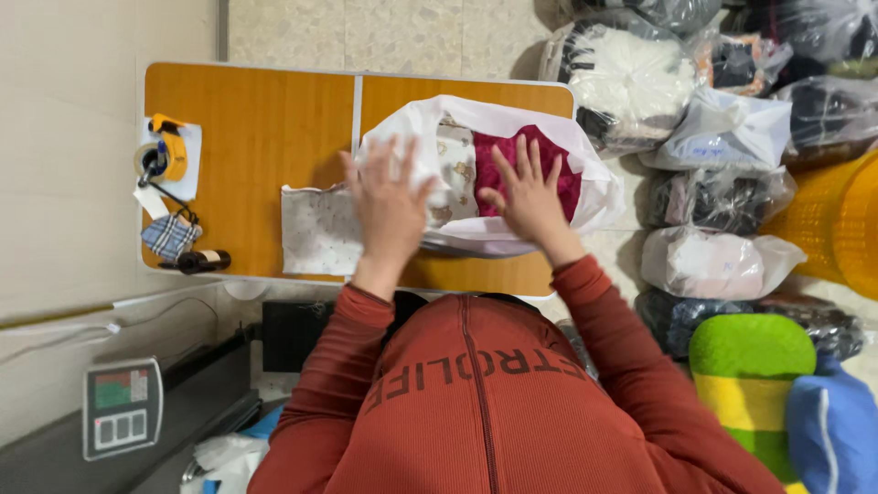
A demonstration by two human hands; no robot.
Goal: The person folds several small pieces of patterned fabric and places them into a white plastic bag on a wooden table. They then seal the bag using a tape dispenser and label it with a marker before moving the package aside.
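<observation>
Both arms stretched forward in rust-red sleeves, elbows bent slightly outward. Left hand (pixel 389 206) flat, palm down, fingers spread wide. Right hand (pixel 526 197) likewise flat and splayed (thumb angled inward), close beside the left, wrists bare.

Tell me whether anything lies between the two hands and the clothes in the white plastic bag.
Only the bag's film, it seems. Left hand and right hand lie flat on the white plastic bag, over the printed cream garment and dark red garment.
</observation>
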